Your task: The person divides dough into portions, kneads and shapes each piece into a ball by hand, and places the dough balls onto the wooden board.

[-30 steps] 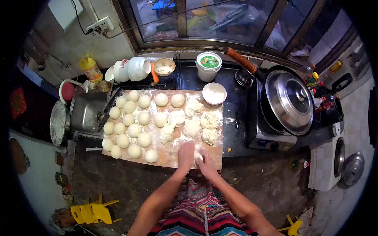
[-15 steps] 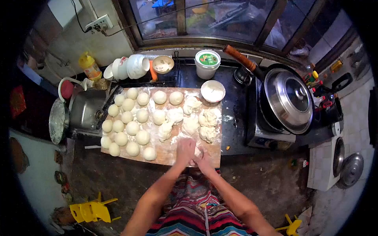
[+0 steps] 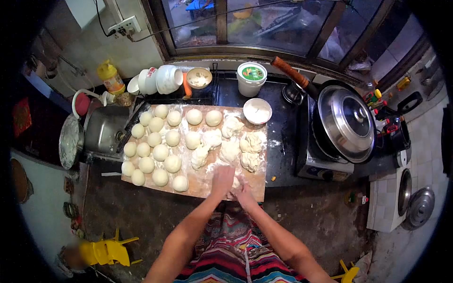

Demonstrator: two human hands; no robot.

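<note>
At the front edge of a floured wooden board (image 3: 198,181), both hands work on one small piece of dough (image 3: 235,182). My left hand (image 3: 222,182) presses over its left side with the fingers together. My right hand (image 3: 245,194) curls around its right side, and the fingers hide much of it. Several rough dough lumps (image 3: 230,150) lie just beyond the hands. Smooth round dough balls (image 3: 160,152) fill the left half of the board in loose rows. A white bowl of flour (image 3: 257,111) stands at the board's far right corner.
A wok with a steel lid (image 3: 347,123) sits on the stove (image 3: 324,167) at right. The sink (image 3: 104,127) is at left. Behind the board are stacked bowls (image 3: 160,80) and a lidded white tub (image 3: 251,80). Yellow stools (image 3: 111,251) stand on the floor.
The view has shifted slightly. Both hands stay at the board's front edge around the dough piece, and a little more of the dough shows between them.
</note>
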